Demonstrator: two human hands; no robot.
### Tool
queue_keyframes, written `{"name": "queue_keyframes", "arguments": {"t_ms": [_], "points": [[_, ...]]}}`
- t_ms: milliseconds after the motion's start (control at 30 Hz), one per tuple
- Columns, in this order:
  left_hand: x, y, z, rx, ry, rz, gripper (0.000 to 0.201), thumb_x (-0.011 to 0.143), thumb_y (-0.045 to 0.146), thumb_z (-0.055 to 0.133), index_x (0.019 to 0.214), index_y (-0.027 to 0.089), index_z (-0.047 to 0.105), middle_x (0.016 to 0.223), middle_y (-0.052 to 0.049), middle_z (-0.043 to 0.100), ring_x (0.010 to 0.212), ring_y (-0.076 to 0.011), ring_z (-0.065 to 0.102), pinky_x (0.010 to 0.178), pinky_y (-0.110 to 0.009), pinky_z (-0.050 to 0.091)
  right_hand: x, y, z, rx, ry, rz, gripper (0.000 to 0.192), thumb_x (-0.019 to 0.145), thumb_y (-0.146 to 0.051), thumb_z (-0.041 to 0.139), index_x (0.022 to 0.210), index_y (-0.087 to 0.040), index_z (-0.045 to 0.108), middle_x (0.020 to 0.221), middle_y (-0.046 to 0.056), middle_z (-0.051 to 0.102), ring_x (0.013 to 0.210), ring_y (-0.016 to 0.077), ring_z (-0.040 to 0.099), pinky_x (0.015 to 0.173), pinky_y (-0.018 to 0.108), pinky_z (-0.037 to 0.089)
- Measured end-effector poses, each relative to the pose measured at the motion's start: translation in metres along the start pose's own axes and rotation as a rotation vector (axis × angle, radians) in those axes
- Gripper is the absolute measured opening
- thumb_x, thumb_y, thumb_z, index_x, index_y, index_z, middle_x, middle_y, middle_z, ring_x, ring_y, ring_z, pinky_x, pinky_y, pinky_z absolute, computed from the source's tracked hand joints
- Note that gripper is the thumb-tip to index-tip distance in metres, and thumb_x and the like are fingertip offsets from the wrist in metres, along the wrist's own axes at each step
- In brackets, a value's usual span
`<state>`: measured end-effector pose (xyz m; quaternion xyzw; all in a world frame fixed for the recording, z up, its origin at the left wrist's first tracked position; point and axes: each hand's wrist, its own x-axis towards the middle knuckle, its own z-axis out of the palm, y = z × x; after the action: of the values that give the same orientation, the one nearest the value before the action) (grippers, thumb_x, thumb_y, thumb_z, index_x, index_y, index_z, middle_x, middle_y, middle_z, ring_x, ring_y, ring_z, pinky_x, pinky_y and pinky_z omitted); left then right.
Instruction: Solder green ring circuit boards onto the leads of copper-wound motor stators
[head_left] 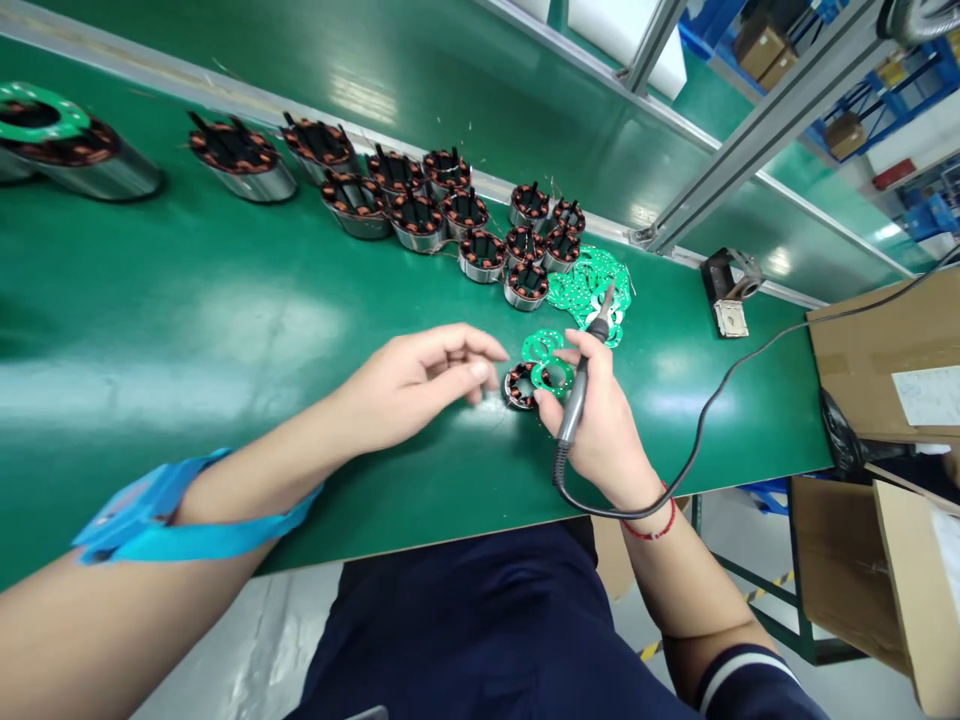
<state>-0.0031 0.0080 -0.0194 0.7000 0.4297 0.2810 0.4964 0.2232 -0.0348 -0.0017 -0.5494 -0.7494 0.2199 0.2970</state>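
Note:
My right hand (604,425) holds a soldering iron (576,400) with its tip pointing up and away. Its thumb and a finger are also at the edge of a green ring-shaped circuit board (564,388), which overlaps a small motor stator (517,388) with copper windings; whether they grip the board I cannot tell. My left hand (431,385) is just left of that stator, fingers loosely bent and apart, with nothing visible in them. Another green ring board (541,345) lies just behind the stator. Farther back is a pile of such boards (592,275).
Several wound stators (416,218) stand along the back of the green table (247,330). At the far left, a green ring (64,125) sits on one. A soldering iron stand (727,290) is at the right. The iron's cable (701,430) loops over my right wrist toward a cardboard box (885,350).

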Motion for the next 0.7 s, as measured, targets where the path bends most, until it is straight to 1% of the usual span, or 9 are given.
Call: {"name": "queue_keyframes", "arguments": {"t_ms": [67, 133, 167, 267, 367, 500, 567, 633, 700], "points": [[0.004, -0.004, 0.006, 0.1, 0.032, 0.064, 0.043, 0.092, 0.04, 0.049, 0.125, 0.017, 0.063, 0.117, -0.013, 0.073, 0.106, -0.0262, 0.07, 0.094, -0.044, 0.059, 0.007, -0.006, 0.005, -0.111, 0.013, -0.095, 0.057, 0.096, -0.02, 0.059, 0.15, -0.024, 0.04, 0.126, 0.014, 0.066, 0.11, 0.0286, 0.066, 0.098, 0.051, 0.059], [0.007, -0.008, 0.012, 0.237, -0.004, 0.125, 0.047, 0.09, 0.037, 0.049, 0.13, 0.015, 0.061, 0.131, -0.016, 0.068, 0.125, -0.0311, 0.062, 0.108, -0.053, 0.052, 0.013, -0.014, 0.009, -0.23, 0.003, -0.139, 0.049, 0.101, -0.019, 0.049, 0.15, -0.021, 0.045, 0.116, 0.014, 0.066, 0.106, 0.0295, 0.063, 0.097, 0.052, 0.058], [0.009, -0.009, 0.014, 0.282, -0.023, 0.135, 0.047, 0.09, 0.037, 0.048, 0.129, 0.014, 0.061, 0.132, -0.017, 0.068, 0.128, -0.0324, 0.06, 0.111, -0.056, 0.05, 0.015, -0.017, 0.011, -0.276, -0.011, -0.143, 0.046, 0.103, -0.018, 0.044, 0.149, -0.02, 0.048, 0.11, 0.013, 0.066, 0.102, 0.0291, 0.062, 0.095, 0.051, 0.058], [0.012, -0.01, 0.019, 0.323, -0.005, 0.118, 0.04, 0.092, 0.039, 0.048, 0.12, 0.015, 0.062, 0.123, -0.016, 0.07, 0.12, -0.0332, 0.062, 0.107, -0.057, 0.051, 0.016, -0.021, 0.016, -0.322, -0.033, -0.145, 0.045, 0.106, -0.018, 0.036, 0.148, -0.02, 0.05, 0.102, 0.012, 0.065, 0.096, 0.0279, 0.059, 0.093, 0.049, 0.057], [0.011, -0.011, 0.02, 0.315, 0.025, 0.109, 0.039, 0.092, 0.041, 0.05, 0.12, 0.015, 0.061, 0.122, -0.016, 0.069, 0.117, -0.033, 0.063, 0.105, -0.055, 0.053, 0.013, -0.017, 0.021, -0.264, 0.015, -0.148, 0.045, 0.105, -0.023, 0.044, 0.15, -0.02, 0.047, 0.112, 0.013, 0.069, 0.1, 0.0285, 0.061, 0.098, 0.05, 0.055], [0.006, -0.008, 0.021, 0.285, 0.076, 0.141, 0.041, 0.09, 0.028, 0.046, 0.126, 0.015, 0.059, 0.124, -0.014, 0.067, 0.116, -0.0279, 0.064, 0.104, -0.047, 0.055, 0.001, -0.008, 0.03, -0.202, 0.123, -0.06, 0.05, 0.103, -0.036, 0.055, 0.149, -0.018, 0.045, 0.122, 0.015, 0.074, 0.108, 0.0326, 0.062, 0.099, 0.052, 0.053], [0.003, -0.004, 0.024, 0.287, 0.123, 0.166, 0.04, 0.089, 0.021, 0.043, 0.124, 0.015, 0.061, 0.123, -0.012, 0.067, 0.115, -0.0257, 0.065, 0.104, -0.044, 0.055, -0.005, -0.005, 0.034, -0.191, 0.153, -0.056, 0.053, 0.102, -0.039, 0.056, 0.15, -0.019, 0.044, 0.124, 0.015, 0.074, 0.113, 0.0336, 0.063, 0.099, 0.052, 0.053], [0.001, 0.0, 0.028, 0.308, 0.161, 0.195, 0.036, 0.093, 0.023, 0.044, 0.123, 0.016, 0.061, 0.123, -0.012, 0.067, 0.116, -0.0261, 0.064, 0.105, -0.044, 0.054, -0.011, 0.0, 0.035, -0.166, 0.146, -0.097, 0.052, 0.102, -0.036, 0.054, 0.15, -0.02, 0.043, 0.13, 0.015, 0.073, 0.117, 0.0326, 0.063, 0.1, 0.05, 0.053], [0.0, 0.004, 0.033, 0.347, 0.179, 0.222, 0.033, 0.096, 0.032, 0.05, 0.123, 0.017, 0.061, 0.122, -0.012, 0.067, 0.116, -0.0282, 0.064, 0.103, -0.046, 0.055, -0.015, 0.005, 0.035, -0.121, 0.128, -0.136, 0.049, 0.102, -0.028, 0.048, 0.15, -0.02, 0.044, 0.132, 0.014, 0.071, 0.119, 0.0301, 0.065, 0.101, 0.048, 0.053]]}}
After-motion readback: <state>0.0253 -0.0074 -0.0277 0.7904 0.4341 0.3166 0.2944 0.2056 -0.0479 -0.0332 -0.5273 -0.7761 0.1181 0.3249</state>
